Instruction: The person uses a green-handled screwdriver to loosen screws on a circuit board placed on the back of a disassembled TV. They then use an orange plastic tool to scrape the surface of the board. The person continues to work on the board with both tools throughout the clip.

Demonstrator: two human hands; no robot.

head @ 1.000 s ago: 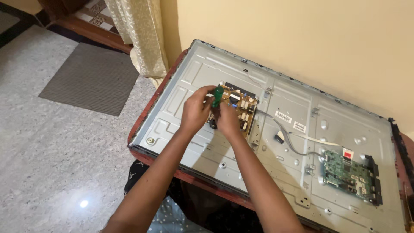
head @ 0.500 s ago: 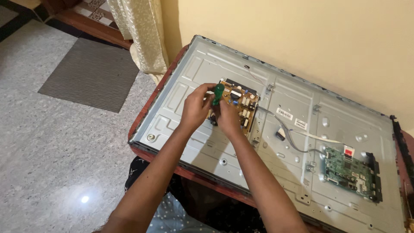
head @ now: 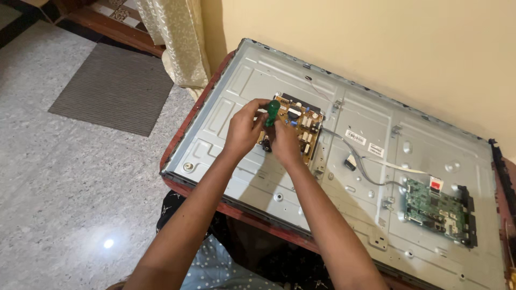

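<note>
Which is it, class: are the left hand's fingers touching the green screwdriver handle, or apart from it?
Touching. The head view shows the left hand with fingertips closed on the green screwdriver handle, no gap visible.

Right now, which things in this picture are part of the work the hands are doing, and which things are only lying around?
In use:
- left hand and right hand, both at the green-handled screwdriver
- tan circuit board under the hands
- metal back panel of the flat screen

Lying about:
- green circuit board
- grey cables
- grey floor mat
- curtain
</note>
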